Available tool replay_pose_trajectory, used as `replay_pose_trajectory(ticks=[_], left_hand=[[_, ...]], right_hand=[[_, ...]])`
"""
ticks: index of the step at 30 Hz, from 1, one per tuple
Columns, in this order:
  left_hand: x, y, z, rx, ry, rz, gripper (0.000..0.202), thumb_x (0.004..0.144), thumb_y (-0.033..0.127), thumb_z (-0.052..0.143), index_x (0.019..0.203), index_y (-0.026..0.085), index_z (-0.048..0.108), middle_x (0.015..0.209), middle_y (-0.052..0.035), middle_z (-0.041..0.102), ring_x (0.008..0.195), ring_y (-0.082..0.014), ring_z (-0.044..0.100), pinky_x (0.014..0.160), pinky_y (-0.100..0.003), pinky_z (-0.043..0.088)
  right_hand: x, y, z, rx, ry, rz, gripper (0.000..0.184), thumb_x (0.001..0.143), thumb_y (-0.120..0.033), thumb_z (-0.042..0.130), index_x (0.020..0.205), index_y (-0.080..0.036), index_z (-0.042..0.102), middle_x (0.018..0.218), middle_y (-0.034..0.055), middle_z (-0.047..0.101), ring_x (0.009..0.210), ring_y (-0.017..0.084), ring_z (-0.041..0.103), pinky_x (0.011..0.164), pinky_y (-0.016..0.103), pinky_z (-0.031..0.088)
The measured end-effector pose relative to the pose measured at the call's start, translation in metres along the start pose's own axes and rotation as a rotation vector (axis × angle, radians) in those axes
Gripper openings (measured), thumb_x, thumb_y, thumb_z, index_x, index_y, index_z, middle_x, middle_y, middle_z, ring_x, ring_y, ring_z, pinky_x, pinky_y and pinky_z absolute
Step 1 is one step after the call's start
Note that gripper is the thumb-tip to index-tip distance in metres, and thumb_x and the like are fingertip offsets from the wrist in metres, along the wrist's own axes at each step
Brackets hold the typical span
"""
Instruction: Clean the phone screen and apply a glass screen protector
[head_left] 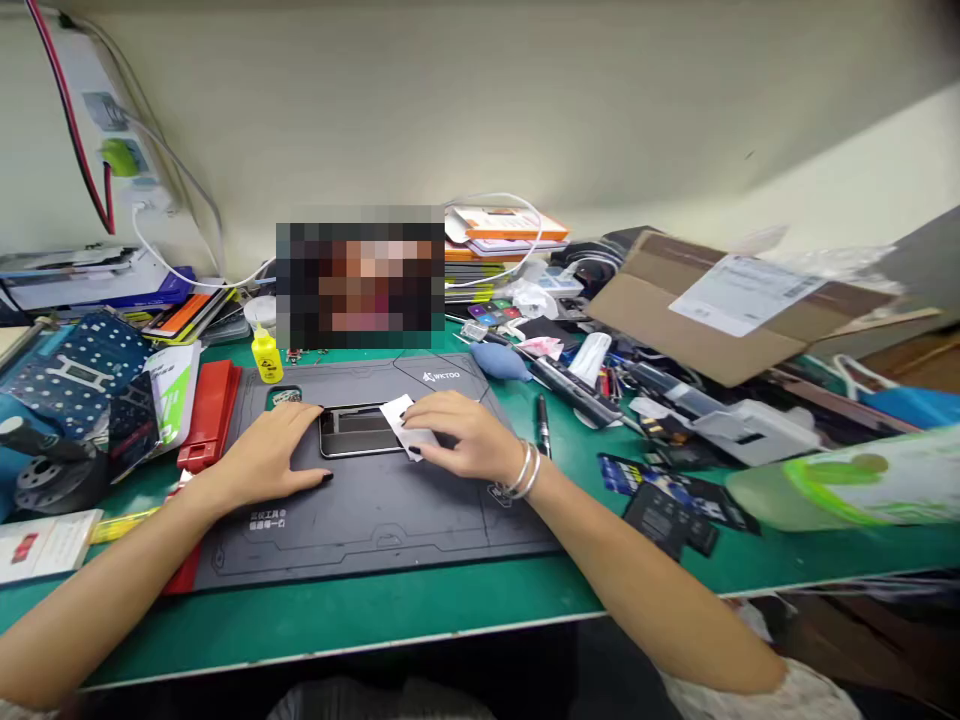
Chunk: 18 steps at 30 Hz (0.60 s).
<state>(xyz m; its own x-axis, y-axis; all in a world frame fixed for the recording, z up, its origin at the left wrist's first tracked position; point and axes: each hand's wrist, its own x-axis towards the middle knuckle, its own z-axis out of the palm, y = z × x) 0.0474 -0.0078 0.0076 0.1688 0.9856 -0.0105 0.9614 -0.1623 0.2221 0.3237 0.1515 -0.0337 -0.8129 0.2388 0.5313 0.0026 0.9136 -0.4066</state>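
Note:
A smartphone (358,433) with a dark, glossy screen lies flat on a grey work mat (420,500), its long side running left to right. My left hand (274,450) rests at the phone's left end, fingertips at its upper left corner, thumb spread apart on the mat. Between the fingers and thumb of my right hand (466,435) is a small white wipe (403,418), laid over the right end of the screen. That end of the phone is hidden by the wipe and hand.
Left of the mat stand a red case (210,410) and a yellow dropper bottle (266,355). On the right are a blue air blower (499,362), a black pen-like tool (542,425), loose batteries (656,518) and an open cardboard box (652,300). A blurred-out patch covers the back middle.

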Motion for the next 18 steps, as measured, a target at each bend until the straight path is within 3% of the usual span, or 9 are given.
replay_pose_trajectory(ticks=[5,9,14,18], left_hand=[[0.001,0.005,-0.003,0.058,-0.039,-0.053,0.079,0.084,0.051,0.066,0.145,0.007,0.043,0.146,-0.0237,0.054,0.134,-0.039,0.053,0.11,-0.05,0.045],[-0.001,-0.008,-0.009,-0.004,-0.116,-0.03,0.081,0.084,0.052,0.065,0.149,0.01,0.041,0.15,-0.019,0.052,0.135,-0.0361,0.054,0.112,-0.048,0.045],[0.003,-0.021,-0.006,-0.098,-0.025,-0.021,0.065,0.086,0.051,0.062,0.138,0.013,0.053,0.139,-0.0147,0.062,0.129,-0.0338,0.058,0.109,-0.047,0.047],[0.007,-0.026,0.0,-0.178,0.03,0.002,0.056,0.089,0.048,0.058,0.135,0.016,0.053,0.13,-0.0118,0.067,0.124,-0.0309,0.061,0.107,-0.047,0.048]], right_hand=[[-0.004,-0.001,0.006,-0.124,-0.047,-0.09,0.021,0.091,-0.023,0.058,0.108,-0.019,0.071,0.114,0.0117,0.076,0.106,0.027,0.071,0.091,0.045,0.056],[-0.007,-0.002,0.007,-0.149,-0.013,-0.055,0.025,0.093,-0.024,0.058,0.115,-0.019,0.069,0.114,0.0121,0.077,0.106,0.027,0.073,0.089,0.045,0.059],[-0.009,-0.005,0.004,-0.16,-0.021,-0.096,0.031,0.092,-0.025,0.058,0.12,-0.015,0.068,0.121,0.0154,0.074,0.111,0.028,0.071,0.098,0.049,0.056],[-0.011,0.0,0.002,-0.246,-0.113,-0.03,0.033,0.094,-0.027,0.055,0.122,-0.016,0.068,0.129,0.0162,0.07,0.121,0.031,0.066,0.103,0.055,0.052]])
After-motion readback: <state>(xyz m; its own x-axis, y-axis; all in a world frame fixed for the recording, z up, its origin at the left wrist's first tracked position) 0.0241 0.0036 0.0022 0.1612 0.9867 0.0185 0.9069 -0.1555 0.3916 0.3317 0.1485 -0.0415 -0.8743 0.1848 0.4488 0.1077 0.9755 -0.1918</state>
